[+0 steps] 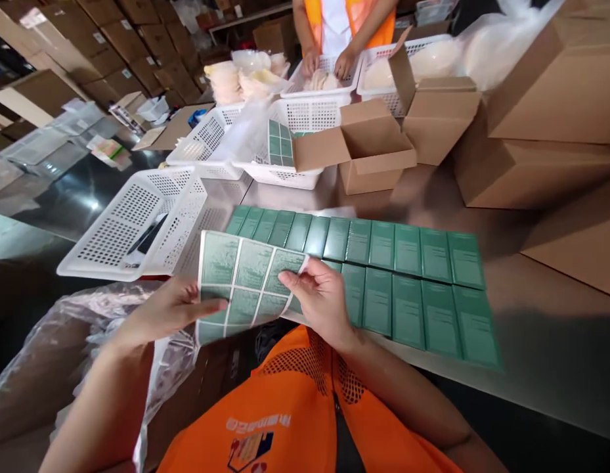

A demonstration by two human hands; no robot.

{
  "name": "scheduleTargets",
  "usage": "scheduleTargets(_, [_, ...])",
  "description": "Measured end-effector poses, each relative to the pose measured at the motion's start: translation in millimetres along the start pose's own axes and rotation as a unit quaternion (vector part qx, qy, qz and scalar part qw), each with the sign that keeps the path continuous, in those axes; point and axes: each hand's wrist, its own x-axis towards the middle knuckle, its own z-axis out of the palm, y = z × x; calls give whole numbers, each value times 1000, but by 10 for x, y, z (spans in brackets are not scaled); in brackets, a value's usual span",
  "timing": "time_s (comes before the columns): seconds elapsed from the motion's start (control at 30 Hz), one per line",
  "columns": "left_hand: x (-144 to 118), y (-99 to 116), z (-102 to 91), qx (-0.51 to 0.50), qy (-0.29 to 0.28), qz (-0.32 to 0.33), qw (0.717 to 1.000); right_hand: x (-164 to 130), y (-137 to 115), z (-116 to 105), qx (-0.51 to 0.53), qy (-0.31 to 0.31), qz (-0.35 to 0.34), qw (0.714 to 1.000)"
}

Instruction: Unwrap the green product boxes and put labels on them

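Note:
I hold a sheet of green labels (245,279) in front of my orange vest. My left hand (169,314) grips the sheet's lower left edge with thumb on top. My right hand (317,295) pinches a label at the sheet's upper right corner. Just beyond the sheet, several flat green boxes (408,282) lie in two rows on the shiny metal table (531,335).
A tilted white perforated basket (137,220) stands at the left. More white baskets (285,141) and open cardboard boxes (368,148) fill the far side. A person in an orange vest (341,29) works across the table. Clear plastic wrap (88,328) lies at my left.

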Motion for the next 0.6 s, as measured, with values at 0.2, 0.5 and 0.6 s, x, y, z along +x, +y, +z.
scheduleTargets(0.2, [-61, -661, 77, -153, 120, -27, 981, -84, 496, 138, -16, -77, 105, 991])
scheduleTargets(0.5, [137, -1106, 149, -172, 151, -25, 973, -38, 673, 213, -160, 71, -114, 978])
scheduleTargets(0.6, [193, -1177, 187, -180, 161, -34, 970, -33, 692, 204, -199, 70, -141, 967])
